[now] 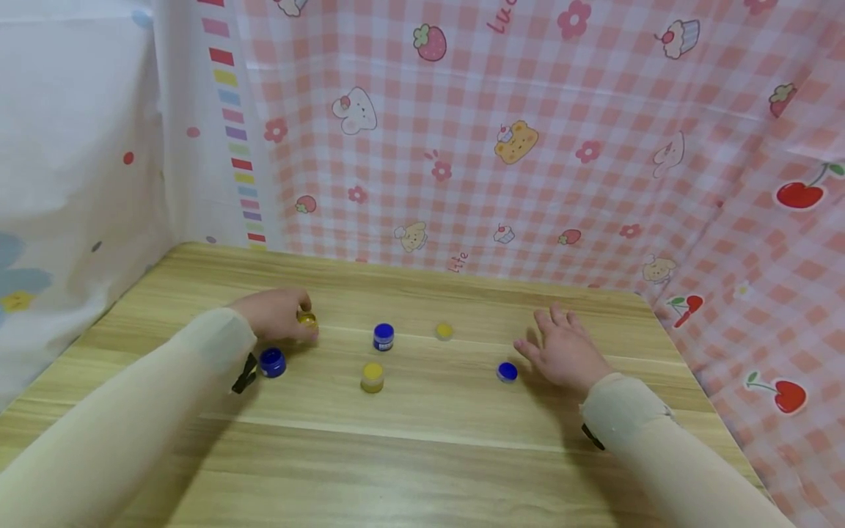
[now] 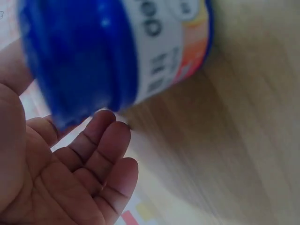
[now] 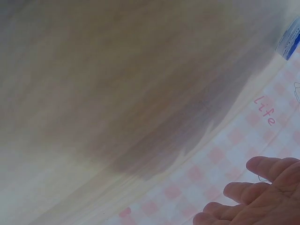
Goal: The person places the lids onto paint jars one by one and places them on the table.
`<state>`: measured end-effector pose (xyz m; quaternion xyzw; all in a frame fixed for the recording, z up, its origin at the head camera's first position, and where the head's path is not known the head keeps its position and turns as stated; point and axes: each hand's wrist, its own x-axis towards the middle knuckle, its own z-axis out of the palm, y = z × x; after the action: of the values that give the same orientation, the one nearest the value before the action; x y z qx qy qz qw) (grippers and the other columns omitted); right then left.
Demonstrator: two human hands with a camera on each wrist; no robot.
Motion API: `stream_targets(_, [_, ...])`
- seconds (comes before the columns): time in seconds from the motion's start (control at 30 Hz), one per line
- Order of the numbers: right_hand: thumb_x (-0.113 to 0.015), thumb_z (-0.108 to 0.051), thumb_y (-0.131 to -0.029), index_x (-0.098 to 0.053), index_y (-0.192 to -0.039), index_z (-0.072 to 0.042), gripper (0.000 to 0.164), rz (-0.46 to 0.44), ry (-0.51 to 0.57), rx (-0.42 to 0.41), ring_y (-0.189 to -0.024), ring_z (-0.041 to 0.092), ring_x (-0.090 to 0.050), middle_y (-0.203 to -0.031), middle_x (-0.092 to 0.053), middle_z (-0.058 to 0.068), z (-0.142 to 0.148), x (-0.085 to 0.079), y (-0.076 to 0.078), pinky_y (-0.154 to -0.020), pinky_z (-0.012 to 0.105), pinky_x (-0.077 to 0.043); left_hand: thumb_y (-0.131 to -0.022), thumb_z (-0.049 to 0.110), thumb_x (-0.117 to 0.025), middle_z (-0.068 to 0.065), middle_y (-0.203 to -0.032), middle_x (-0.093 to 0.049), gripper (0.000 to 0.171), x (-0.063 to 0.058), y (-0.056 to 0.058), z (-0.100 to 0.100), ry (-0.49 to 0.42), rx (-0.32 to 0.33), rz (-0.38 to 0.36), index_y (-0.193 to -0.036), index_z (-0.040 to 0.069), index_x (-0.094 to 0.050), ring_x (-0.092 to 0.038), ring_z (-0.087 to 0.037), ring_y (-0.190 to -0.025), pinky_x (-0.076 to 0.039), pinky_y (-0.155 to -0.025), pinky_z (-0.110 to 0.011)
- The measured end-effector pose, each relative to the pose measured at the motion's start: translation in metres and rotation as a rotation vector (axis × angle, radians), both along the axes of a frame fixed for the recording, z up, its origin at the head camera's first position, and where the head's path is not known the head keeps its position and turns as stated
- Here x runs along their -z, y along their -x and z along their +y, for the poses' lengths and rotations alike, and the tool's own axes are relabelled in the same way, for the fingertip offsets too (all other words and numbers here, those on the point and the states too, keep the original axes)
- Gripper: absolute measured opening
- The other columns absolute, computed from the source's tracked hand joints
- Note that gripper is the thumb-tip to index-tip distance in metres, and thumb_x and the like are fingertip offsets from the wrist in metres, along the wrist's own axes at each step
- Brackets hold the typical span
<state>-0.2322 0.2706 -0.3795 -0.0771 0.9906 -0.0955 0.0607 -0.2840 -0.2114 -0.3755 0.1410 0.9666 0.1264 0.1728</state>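
My left hand [image 1: 276, 314] is at the left of the table, with thumb and finger around a small yellow paint jar [image 1: 307, 320]. Just below that hand stands a blue paint jar [image 1: 272, 362], its top apparently uncovered. This blue jar [image 2: 89, 51] looms close in the left wrist view and hides part of the hand; the other fingers there are loosely bent. On the right side, my right hand [image 1: 566, 353] hovers palm down with fingers spread and holds nothing. A blue lid [image 1: 507, 372] lies beside its thumb, apart from it.
Mid-table stand a blue capped jar [image 1: 383, 336] and a yellow capped jar [image 1: 372, 378]. A yellow lid [image 1: 444, 332] lies to their right. Patterned cloth [image 1: 449, 161] hangs along the back and both sides of the wooden table [image 1: 422, 469].
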Motion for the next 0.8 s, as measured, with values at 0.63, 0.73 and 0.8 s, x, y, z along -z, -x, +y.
stream_targets(0.63, [-0.05,-0.054,-0.108,-0.028,-0.161,0.008,0.085,-0.015,-0.023,-0.004,-0.155,0.06,-0.01,-0.168,-0.014,0.039,-0.0025,-0.0016,-0.0003,-0.127,0.066,-0.009,-0.094,0.036,-0.079,-0.005,-0.1,-0.069,0.041,0.0024,0.0019,0.006,0.031,0.041,0.033,-0.119,0.007,-0.066,-0.061,-0.023,-0.089,-0.053,-0.085,-0.042])
stream_targets(0.73, [-0.051,-0.053,-0.108,-0.029,-0.161,0.008,0.084,-0.001,-0.021,-0.008,-0.156,0.059,-0.012,-0.168,-0.016,0.037,-0.002,0.0002,0.0017,-0.128,0.065,-0.008,-0.093,0.035,-0.08,-0.006,-0.1,-0.068,0.04,0.0005,0.0016,0.0072,0.027,0.038,0.024,-0.118,0.007,-0.066,-0.061,-0.023,-0.089,-0.052,-0.085,-0.042])
stream_targets(0.8, [-0.052,-0.053,-0.107,-0.031,-0.16,0.008,0.083,0.019,-0.014,-0.012,-0.156,0.058,-0.014,-0.167,-0.02,0.037,-0.0019,0.0011,0.0037,-0.128,0.064,-0.01,-0.092,0.034,-0.081,-0.006,-0.1,-0.068,0.04,-0.001,0.0014,0.0077,0.024,0.042,0.023,-0.117,0.006,-0.066,-0.06,-0.024,-0.089,-0.052,-0.084,-0.043])
